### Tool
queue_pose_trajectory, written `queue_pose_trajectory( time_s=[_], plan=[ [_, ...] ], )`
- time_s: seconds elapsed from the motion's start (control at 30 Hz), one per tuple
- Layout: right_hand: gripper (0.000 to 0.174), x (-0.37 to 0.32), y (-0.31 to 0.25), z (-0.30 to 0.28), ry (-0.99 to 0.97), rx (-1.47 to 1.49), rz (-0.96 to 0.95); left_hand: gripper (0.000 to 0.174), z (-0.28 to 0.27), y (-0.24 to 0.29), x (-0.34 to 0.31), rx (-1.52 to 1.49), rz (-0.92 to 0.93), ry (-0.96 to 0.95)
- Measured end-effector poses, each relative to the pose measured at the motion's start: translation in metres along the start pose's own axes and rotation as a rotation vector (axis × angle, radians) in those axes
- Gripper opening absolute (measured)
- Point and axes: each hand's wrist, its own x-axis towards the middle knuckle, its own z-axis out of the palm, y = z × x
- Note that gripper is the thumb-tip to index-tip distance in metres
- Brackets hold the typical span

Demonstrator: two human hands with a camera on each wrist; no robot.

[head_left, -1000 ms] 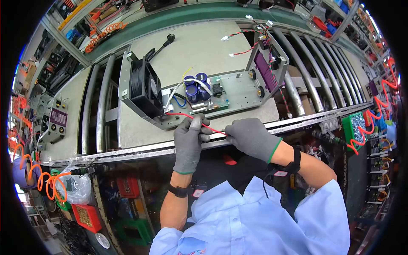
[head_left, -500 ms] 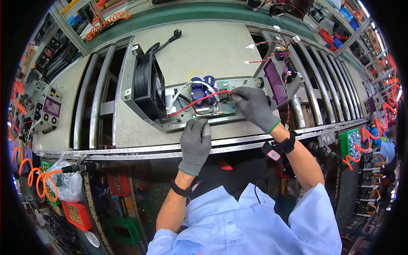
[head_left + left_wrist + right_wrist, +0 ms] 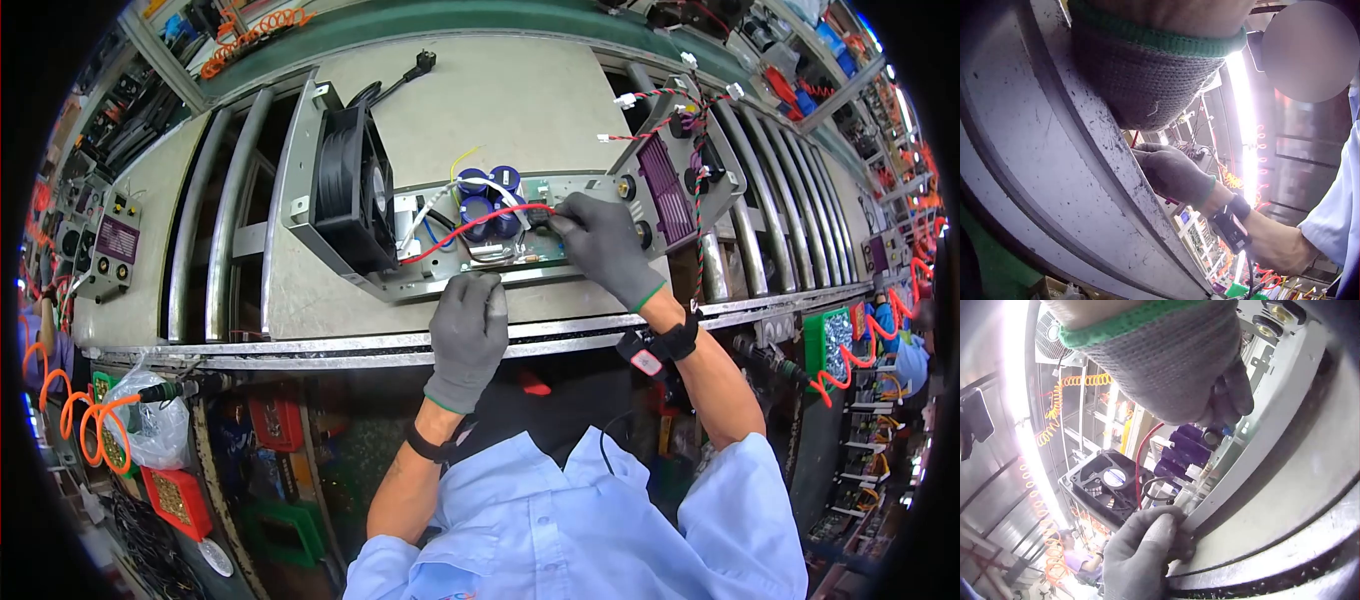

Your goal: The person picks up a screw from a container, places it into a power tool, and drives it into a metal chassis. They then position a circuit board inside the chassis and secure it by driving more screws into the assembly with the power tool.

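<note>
A metal chassis lies on the bench, with a black fan at its left and blue-purple capacitors near the middle. The gloved right hand pinches the end of a red wire above the board, right of the capacitors. That wire runs left towards the fan's base. At the chassis's front edge is the gloved left hand, its fingers bent and their tips at the rim; in the right wrist view the left hand has thumb and fingers together at the edge.
Metal rollers flank the bench board on both sides. A black plug lies behind the chassis. Twisted wires with white connectors stick up at its right end. Below the bench at left are a red bin and a plastic bag.
The right hand has moved up and over the board with the wire's end, stretching it across the capacitors. The left hand has let go of the wire and moved to the chassis's front edge.
</note>
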Motion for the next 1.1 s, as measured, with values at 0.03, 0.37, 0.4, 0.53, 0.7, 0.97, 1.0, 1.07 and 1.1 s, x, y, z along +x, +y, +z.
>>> queue_pose_trajectory(
  time_s=[0.03, 0.37, 0.4, 0.53, 0.7, 0.97, 1.0, 1.07, 1.1],
  plan=[
    [0.017, 0.000, 0.000, 0.000, -0.022, 0.013, 0.026, 0.013, 0.000, 0.000, 0.000, -0.001, 0.000, 0.003],
    [0.028, -0.026, 0.010, -0.002, 0.101, 0.017, -0.094, 0.016, -0.006, 0.008, -0.003, 0.055, 0.014, -0.060],
    [0.027, -0.044, 0.006, -0.007, 0.134, 0.054, -0.080, 0.018, -0.009, 0.012, -0.003, 0.090, 0.081, -0.020],
    [0.022, -0.119, -0.004, -0.027, 0.218, 0.126, -0.029, 0.025, -0.036, 0.032, 0.013, 0.253, 0.261, 0.111],
    [0.014, -0.201, 0.030, -0.033, 0.397, 0.127, 0.026, 0.035, -0.043, 0.022, 0.086, 0.355, 0.326, 0.024],
    [0.018, -0.311, 0.095, -0.042, 0.422, 0.075, 0.475, 0.045, -0.020, -0.002, 0.152, 0.492, -0.073, -0.548],
    [0.018, -0.320, 0.102, -0.042, 0.425, 0.061, 0.516, 0.044, -0.021, -0.009, 0.151, 0.540, -0.019, -0.565],
    [0.019, -0.339, 0.117, -0.046, 0.469, 0.044, 0.579, 0.045, -0.025, -0.018, 0.146, 0.680, 0.142, -0.594],
    [0.019, -0.348, 0.127, -0.050, 0.486, 0.036, 0.603, 0.047, -0.026, -0.021, 0.143, 0.766, 0.249, -0.602]
  ],
)
